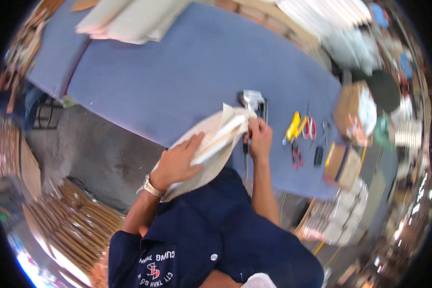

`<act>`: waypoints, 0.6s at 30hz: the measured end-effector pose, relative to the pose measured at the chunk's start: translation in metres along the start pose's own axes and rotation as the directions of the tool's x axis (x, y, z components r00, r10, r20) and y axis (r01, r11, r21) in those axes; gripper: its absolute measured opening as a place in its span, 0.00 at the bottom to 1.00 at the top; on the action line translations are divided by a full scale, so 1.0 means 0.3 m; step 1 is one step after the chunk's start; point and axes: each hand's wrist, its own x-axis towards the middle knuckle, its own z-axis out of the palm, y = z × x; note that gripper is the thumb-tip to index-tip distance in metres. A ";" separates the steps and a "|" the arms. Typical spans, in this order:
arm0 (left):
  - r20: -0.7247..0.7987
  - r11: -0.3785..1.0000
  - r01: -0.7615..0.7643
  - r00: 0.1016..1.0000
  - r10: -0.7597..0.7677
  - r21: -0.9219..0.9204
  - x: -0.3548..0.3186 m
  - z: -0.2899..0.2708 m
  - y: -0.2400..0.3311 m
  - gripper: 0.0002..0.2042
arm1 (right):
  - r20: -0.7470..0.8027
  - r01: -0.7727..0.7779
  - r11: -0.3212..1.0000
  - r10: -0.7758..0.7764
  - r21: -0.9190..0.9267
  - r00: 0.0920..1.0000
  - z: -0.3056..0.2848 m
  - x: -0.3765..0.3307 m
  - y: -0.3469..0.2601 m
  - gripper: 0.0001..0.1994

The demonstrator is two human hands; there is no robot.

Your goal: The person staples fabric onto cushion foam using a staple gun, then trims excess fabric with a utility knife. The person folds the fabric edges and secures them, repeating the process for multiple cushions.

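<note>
A long, rounded cream fabric piece (211,139) slants in front of me at the table's near edge, its loose folds showing a whiter strip along the middle. My left hand (180,161) lies on it, fingers stretched out and thumb apart. At its far right end, my right hand (259,139) is closed in a pinch on the cloth's edge. Just beyond that hand is a silver and black tool (253,101) that looks like a staple gun, partly covered by the fabric. A thin dark shaft with a hose or cord (246,153) shows beside my right wrist.
On the blue-grey table (168,81), yellow-handled tool (296,126), red-handled scissors (312,128), red-handled pliers (296,154) and a black block (318,156) lie at right. Cardboard boxes (343,165) stand at its right end. Cream rolls (129,19) rest far left.
</note>
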 end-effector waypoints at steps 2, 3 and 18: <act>0.002 0.986 -0.117 0.993 0.118 -0.115 0.028 0.026 0.005 0.50 | -0.020 -0.029 0.999 0.030 0.017 0.999 -0.036 -0.048 0.015 0.17; -0.043 0.979 -0.194 0.981 0.192 -0.068 0.066 0.032 0.016 0.51 | -0.034 -0.053 0.997 0.055 0.047 0.998 -0.051 -0.056 0.025 0.17; 0.157 0.910 -0.415 0.900 0.407 0.019 0.371 0.100 0.143 0.54 | 0.025 0.172 0.873 -0.180 -0.456 0.983 -0.025 -0.210 -0.114 0.05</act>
